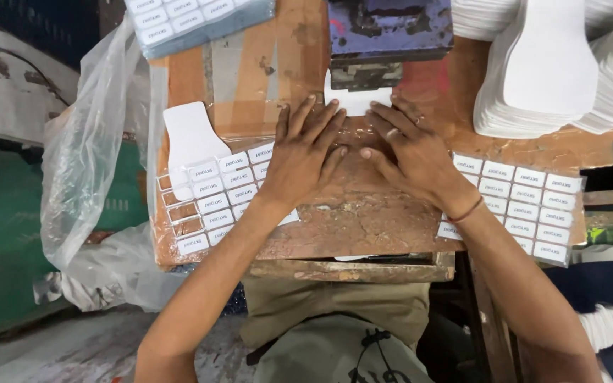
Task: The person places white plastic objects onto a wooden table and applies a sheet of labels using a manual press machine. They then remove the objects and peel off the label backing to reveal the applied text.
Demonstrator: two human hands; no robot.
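Head view shows the left hand (305, 152) and right hand (407, 152) spread flat, fingers released, pressing a white card piece (355, 101) that lies half under the dark press block (389, 32). The card looks light, thin and bendable, best taken by its free edge. Sheets of small white rectangular labels (516, 206) lie to either side; stacked white cutouts (540, 71) sit far right.

Both hands are lying flat, fingers spread, mid-frame on the worn brown surface (335, 227): left hand (305, 152), right hand (409, 152). Their fingertips are touching a white card (352, 101) beneath the dark press (389, 32). Label sheets (516, 206) are flanking them.
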